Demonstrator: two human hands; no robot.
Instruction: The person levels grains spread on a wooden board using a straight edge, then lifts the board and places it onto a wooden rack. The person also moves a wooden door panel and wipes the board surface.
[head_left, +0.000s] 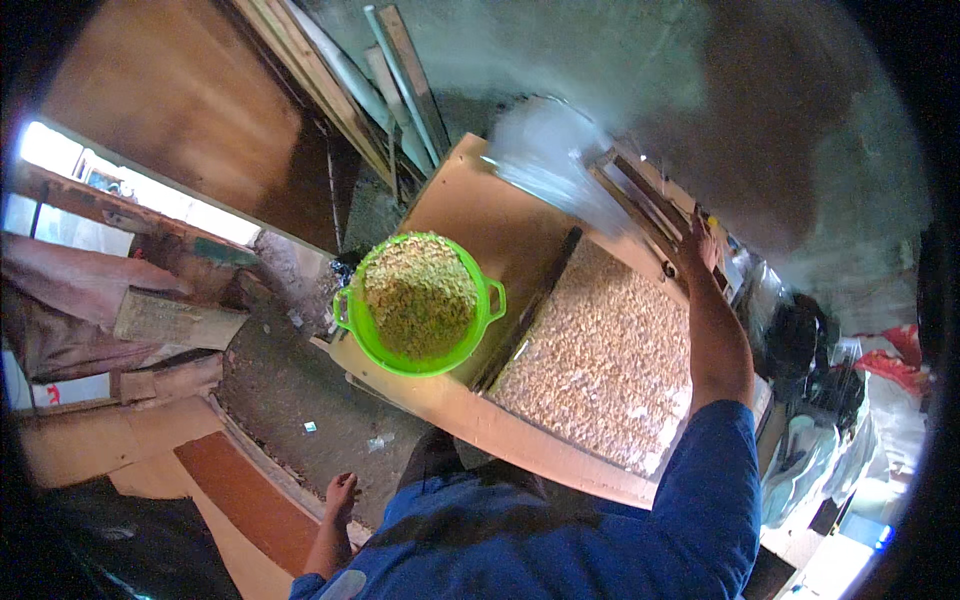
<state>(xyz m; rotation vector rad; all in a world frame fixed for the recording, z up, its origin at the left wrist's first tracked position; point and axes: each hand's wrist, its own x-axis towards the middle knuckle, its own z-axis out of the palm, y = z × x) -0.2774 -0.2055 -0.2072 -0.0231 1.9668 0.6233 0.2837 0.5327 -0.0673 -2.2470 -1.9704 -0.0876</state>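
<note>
A bright green plastic basin [357,343] with two side handles stands on the wooden tabletop, heaped with pale, chip-like pieces [420,285]. To its right, a shallow bed of similar small pale pieces [600,350] fills a wood-edged section of the table. My right arm stretches across that bed's right side. At its far edge my right hand [697,248] is closed over the side of a wooden frame [640,215]; some fingers are hidden. My left hand [342,497] hangs low at my left side, away from the table, its fingers loosely bent and apart, with nothing seen in it.
Crumpled clear plastic [550,150] lies beyond the table beside the frame. Planks and a pipe [400,90] lean at the back. Dark and clear bags [800,340] crowd the right. Boards [250,500] lie at the left, and litter dots the dark floor [290,400].
</note>
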